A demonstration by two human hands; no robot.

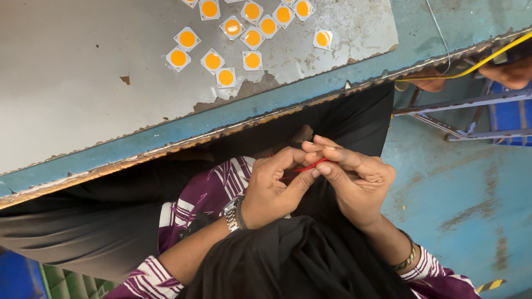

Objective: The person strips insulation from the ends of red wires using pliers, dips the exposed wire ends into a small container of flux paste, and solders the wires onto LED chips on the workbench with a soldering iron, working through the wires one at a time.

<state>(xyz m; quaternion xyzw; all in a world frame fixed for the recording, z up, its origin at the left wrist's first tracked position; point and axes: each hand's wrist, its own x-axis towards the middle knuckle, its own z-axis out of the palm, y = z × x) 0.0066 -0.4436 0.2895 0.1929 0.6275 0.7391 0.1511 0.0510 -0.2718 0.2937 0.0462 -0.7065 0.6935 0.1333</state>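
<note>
Both hands meet below the near edge of the bench [66, 99], over the lap. The left hand [271, 191] and right hand [354, 185] pinch a thin red wire [310, 165] between thumb and fingertips — most of it is hidden. It could slip and drop into the dark cloth [100, 221]. The square chips [212, 61] lie near the bench's far edge — well apart. Open floor [460, 188] lies to the right.

A thin red wire [311, 165] lies nearly level, pinched at both ends above a dark lap.
</note>
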